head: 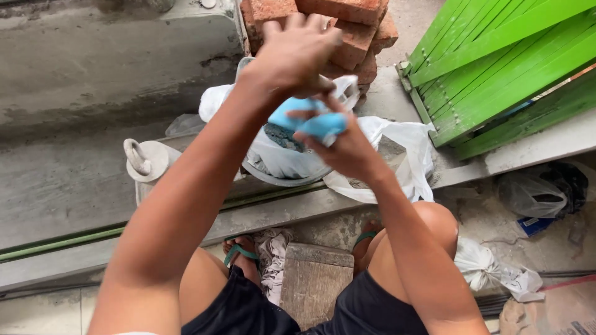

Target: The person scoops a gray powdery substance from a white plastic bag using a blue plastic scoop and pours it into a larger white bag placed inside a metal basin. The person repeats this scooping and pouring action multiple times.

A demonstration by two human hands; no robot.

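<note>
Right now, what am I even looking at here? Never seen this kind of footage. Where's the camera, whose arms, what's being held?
There is one picture, taken by a camera worn on a person's head and looking down, so the two bare arms coming up from the bottom edge are that person's own. They sit low, knees apart, feet in green-strapped sandals.

The left hand is raised, with its back to the camera. Just below it, the right hand is wrapped around the fingers in a light blue piece, which looks like a glove or cloth. Both hands touch it, but I cannot tell which one grips it.

Under the hands is a round basin lined with a white plastic bag, resting on a concrete ledge. Behind it is a stack of red bricks, to the right a green slatted gate, and to the left a pale jug-like container.
</note>
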